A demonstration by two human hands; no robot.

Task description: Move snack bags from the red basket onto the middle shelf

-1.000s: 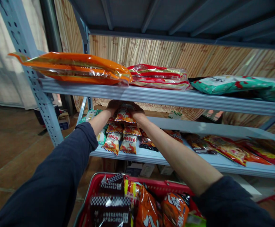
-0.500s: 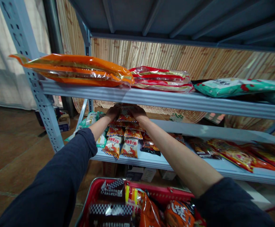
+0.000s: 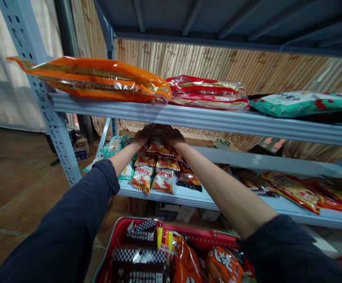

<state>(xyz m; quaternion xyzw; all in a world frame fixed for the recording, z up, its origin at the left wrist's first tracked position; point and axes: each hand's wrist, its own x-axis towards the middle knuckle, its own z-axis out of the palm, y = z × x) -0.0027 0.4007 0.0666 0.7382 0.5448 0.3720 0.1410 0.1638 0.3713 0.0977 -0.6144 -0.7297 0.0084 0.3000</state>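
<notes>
On the lower shelf stands a stack of small orange and white snack bags (image 3: 164,180). My left hand (image 3: 143,135) presses on the left side of the top bag (image 3: 160,145), and my right hand (image 3: 174,137) on its right side. Both hands are partly in shadow under the upper shelf's edge, their fingers curled round the bag. Green and white bags (image 3: 114,145) lie left of the stack, and dark and orange bags (image 3: 190,180) lie to its right.
A red basket (image 3: 202,232) of snack bags sits below the shelf. The upper shelf edge (image 3: 188,118) passes just above my hands, carrying orange (image 3: 100,76), red (image 3: 209,92) and green (image 3: 300,104) packages. A blue upright (image 3: 54,129) stands left.
The view has shifted slightly, so the upper shelf and its packages sit higher. Both hands remain at the top bag, which shows slightly more of its front.
</notes>
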